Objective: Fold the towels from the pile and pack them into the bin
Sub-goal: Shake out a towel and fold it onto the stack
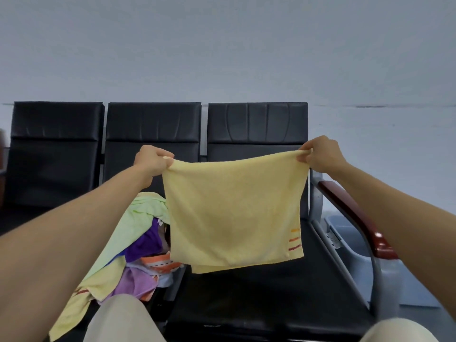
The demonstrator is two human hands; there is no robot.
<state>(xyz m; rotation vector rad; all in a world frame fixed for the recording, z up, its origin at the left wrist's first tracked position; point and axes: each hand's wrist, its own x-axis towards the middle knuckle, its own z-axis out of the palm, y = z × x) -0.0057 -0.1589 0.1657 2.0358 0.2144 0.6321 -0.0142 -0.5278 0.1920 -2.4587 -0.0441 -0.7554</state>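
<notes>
the yellow towel (232,213) hangs in the air above the end seat of the black bench (256,124), stretched flat between both hands. it appears doubled: a second layer shows below the front layer's lower edge, so the two hems are not level. orange stripes mark its lower corner on the armrest side of the bench.

left hand (154,160): fingers and thumb pinch one upper corner. right hand (320,154): fingers and thumb pinch the other upper corner. both grips are narrow and take only corner fabric.

the pile of towels (145,243) (green, purple, orange, yellow) lies on the bench's middle seat, with one yellow piece trailing over the front edge. the grey bin (350,238) stands on the floor past the bench's red-brown armrest (357,215).

likely faults:
- uneven fold: the offset hems carry into the next fold unless aligned first.
- dropped layer: a shallow pinch may release the rear layer.
- snag: the hanging edge may drag across the pile and pull loose towels off the bench.
</notes>
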